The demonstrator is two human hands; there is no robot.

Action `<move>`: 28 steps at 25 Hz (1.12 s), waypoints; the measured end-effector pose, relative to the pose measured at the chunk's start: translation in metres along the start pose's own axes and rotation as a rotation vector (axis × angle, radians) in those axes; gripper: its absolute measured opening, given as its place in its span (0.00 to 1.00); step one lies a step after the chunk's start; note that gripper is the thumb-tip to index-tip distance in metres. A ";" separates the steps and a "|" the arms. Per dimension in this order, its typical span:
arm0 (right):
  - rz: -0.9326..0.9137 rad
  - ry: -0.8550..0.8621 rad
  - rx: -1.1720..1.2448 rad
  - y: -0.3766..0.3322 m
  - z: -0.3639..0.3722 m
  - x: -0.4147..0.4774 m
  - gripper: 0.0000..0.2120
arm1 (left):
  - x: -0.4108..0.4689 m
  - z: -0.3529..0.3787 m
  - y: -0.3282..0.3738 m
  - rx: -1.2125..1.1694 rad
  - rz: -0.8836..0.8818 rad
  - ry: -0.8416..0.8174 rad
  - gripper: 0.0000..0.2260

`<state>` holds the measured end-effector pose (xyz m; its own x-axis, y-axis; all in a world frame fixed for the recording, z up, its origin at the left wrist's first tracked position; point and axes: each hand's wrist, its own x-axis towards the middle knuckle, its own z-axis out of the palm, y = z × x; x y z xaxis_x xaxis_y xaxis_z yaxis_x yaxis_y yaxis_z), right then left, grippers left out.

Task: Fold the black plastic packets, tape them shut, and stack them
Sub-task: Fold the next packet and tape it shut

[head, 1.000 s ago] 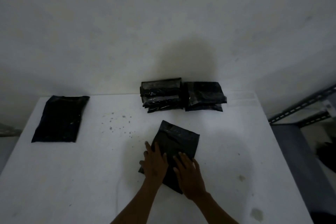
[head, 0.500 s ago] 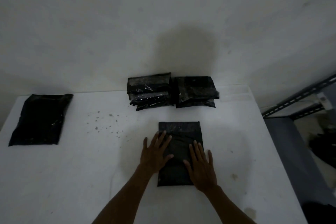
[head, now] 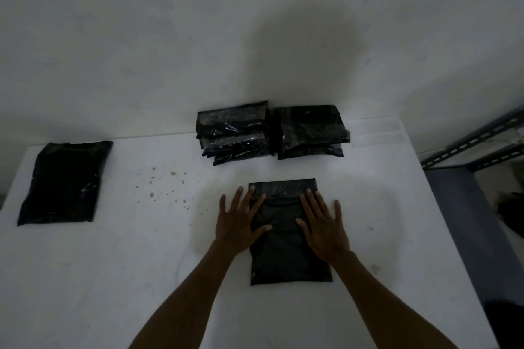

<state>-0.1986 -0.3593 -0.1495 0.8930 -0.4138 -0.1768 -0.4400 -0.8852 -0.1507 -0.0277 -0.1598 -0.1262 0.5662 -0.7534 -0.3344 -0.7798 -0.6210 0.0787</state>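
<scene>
— White table (head: 113, 278) set against a pale wall (head: 141, 37), all in dim light. Where is the piece being worked on?

— One flat black packet (head: 286, 252) lies on the table in front of the person, its long side running away from them. A narrow band crosses its far end.

— And the hands?

— Both are spread wide, palms down, holding nothing. The left hand (head: 236, 224) presses on the packet's left edge, with its outer fingers resting on the table. The right hand (head: 323, 225) presses on the packet's right edge, its little finger out over the table.

— What sits beyond the packet?

— Two piles of folded, glossy black packets, just behind it at the wall. The left stack (head: 234, 133) and the right stack (head: 310, 132) touch side by side.

— Anything else?

— Well to the left of the packet lies a lone packet (head: 61, 183), flat and unfolded. Dark specks (head: 161, 187) dot the table between the two. Right of the packet, past the table's edge, stands a grey metal shelf frame (head: 476, 147).
</scene>
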 end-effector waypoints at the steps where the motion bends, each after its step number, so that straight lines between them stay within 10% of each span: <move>1: 0.025 0.012 0.027 0.004 0.000 0.000 0.31 | 0.000 -0.001 0.001 -0.013 0.012 0.012 0.37; 8: 0.489 0.207 0.468 0.005 -0.036 0.052 0.22 | 0.040 -0.013 0.016 -0.733 -0.354 0.307 0.27; 13: 0.563 0.202 0.665 0.009 -0.036 0.072 0.05 | 0.063 -0.021 0.010 -0.855 -0.462 0.283 0.17; 21: 0.536 0.195 1.079 0.019 -0.038 0.070 0.15 | 0.060 -0.030 -0.001 -1.058 -0.426 0.323 0.06; 28: 0.489 0.305 0.950 0.023 -0.043 0.068 0.05 | 0.054 -0.032 -0.001 -1.336 -0.425 0.361 0.06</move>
<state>-0.1437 -0.4171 -0.1235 0.5322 -0.8242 -0.1937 -0.5274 -0.1438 -0.8373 0.0123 -0.2064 -0.1144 0.8797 -0.3509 -0.3208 0.1743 -0.3897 0.9043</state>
